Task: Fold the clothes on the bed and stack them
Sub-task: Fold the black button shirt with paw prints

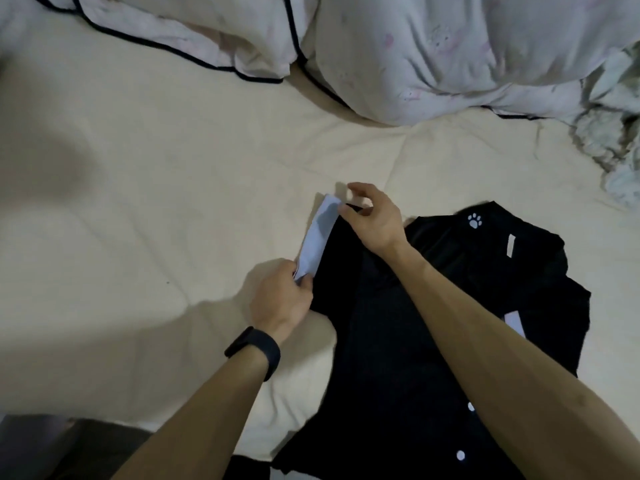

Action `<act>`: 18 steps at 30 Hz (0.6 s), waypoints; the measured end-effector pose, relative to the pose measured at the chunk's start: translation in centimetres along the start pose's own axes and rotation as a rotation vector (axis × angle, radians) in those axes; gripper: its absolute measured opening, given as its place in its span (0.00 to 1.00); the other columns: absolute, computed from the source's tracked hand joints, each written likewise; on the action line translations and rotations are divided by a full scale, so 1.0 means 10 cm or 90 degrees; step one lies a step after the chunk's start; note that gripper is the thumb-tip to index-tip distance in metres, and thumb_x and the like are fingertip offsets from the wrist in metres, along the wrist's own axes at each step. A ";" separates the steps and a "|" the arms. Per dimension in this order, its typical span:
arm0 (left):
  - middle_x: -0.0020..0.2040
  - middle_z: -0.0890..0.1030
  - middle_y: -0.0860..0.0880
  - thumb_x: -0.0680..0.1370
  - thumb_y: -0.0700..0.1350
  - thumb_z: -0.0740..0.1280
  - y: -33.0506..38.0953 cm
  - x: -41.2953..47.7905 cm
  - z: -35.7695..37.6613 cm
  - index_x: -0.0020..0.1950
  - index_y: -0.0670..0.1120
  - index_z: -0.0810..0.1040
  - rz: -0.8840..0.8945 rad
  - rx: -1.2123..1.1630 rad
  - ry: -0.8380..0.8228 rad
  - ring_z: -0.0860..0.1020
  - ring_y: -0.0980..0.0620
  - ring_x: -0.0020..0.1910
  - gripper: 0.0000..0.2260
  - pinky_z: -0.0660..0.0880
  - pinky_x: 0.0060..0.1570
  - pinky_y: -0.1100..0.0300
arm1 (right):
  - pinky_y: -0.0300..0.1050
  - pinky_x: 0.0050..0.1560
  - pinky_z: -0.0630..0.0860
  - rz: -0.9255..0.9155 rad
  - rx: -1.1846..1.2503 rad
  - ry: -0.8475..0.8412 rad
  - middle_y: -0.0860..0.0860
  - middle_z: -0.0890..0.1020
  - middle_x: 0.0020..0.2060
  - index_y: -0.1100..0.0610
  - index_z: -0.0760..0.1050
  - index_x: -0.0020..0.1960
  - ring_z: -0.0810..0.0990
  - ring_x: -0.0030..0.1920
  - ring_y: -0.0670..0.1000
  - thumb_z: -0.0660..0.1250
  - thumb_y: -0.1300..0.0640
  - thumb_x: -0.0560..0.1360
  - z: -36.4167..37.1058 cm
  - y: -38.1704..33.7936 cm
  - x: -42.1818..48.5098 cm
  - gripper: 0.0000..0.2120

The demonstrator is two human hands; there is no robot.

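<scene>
A black shirt [433, 271] with white buttons and a white paw print at the collar lies on the cream bed sheet [156, 202], at the lower right of the head view. Its left sleeve ends in a white cuff [318, 237], lifted off the sheet. My left hand [282, 299], with a black band on the wrist, grips the near end of that cuff. My right hand [372, 220] pinches the far edge of the sleeve between thumb and forefinger, the other fingers raised. My right forearm crosses over the shirt's body.
A pale pillow [214, 36] with dark piping and a bunched light duvet [450, 53] lie along the far side. Crumpled pale cloth [613, 133] sits at the right edge. The bed's near edge [104, 420] runs at the lower left.
</scene>
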State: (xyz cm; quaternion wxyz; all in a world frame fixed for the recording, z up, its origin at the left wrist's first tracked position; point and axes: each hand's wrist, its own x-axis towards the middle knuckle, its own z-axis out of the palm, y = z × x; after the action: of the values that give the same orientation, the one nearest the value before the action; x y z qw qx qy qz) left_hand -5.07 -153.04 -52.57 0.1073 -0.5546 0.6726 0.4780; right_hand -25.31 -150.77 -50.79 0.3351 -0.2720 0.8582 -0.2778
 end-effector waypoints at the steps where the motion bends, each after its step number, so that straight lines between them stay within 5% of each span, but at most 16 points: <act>1: 0.35 0.77 0.50 0.80 0.51 0.61 0.02 0.01 -0.02 0.42 0.49 0.71 -0.004 0.011 -0.008 0.75 0.51 0.33 0.09 0.63 0.29 0.58 | 0.33 0.53 0.71 0.004 -0.046 0.016 0.46 0.77 0.61 0.50 0.75 0.68 0.79 0.57 0.47 0.71 0.49 0.77 0.01 0.02 0.01 0.20; 6: 0.37 0.79 0.49 0.77 0.51 0.63 0.07 0.01 -0.09 0.43 0.48 0.74 -0.016 0.069 -0.071 0.78 0.48 0.35 0.08 0.68 0.31 0.58 | 0.47 0.58 0.75 0.033 -0.238 -0.089 0.54 0.79 0.63 0.56 0.75 0.67 0.79 0.59 0.56 0.65 0.55 0.79 0.09 -0.05 0.10 0.17; 11: 0.35 0.79 0.47 0.76 0.50 0.65 0.03 0.01 -0.10 0.39 0.46 0.72 -0.015 -0.025 -0.090 0.78 0.47 0.35 0.10 0.70 0.31 0.57 | 0.37 0.55 0.75 -0.116 -0.069 -0.080 0.51 0.84 0.52 0.56 0.80 0.55 0.81 0.53 0.51 0.66 0.62 0.78 0.32 -0.39 0.08 0.08; 14: 0.35 0.78 0.48 0.77 0.49 0.65 -0.03 0.03 -0.08 0.40 0.45 0.73 -0.012 -0.008 -0.075 0.77 0.49 0.34 0.10 0.68 0.31 0.58 | 0.28 0.51 0.72 -0.116 -0.072 -0.108 0.51 0.81 0.58 0.54 0.78 0.62 0.79 0.56 0.48 0.67 0.57 0.79 0.39 -0.33 0.04 0.12; 18: 0.31 0.72 0.51 0.78 0.47 0.64 -0.09 0.01 -0.02 0.37 0.47 0.67 0.008 -0.023 -0.052 0.72 0.52 0.30 0.11 0.63 0.29 0.58 | 0.41 0.62 0.73 -0.065 -0.136 -0.114 0.54 0.76 0.65 0.56 0.72 0.71 0.77 0.62 0.53 0.68 0.56 0.78 0.33 -0.16 0.07 0.22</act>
State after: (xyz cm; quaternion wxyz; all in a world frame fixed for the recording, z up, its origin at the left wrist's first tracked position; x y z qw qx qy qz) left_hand -4.25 -153.19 -52.96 0.1216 -0.5322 0.6622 0.5134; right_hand -22.93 -153.32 -52.05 0.3645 -0.3733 0.8348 -0.1761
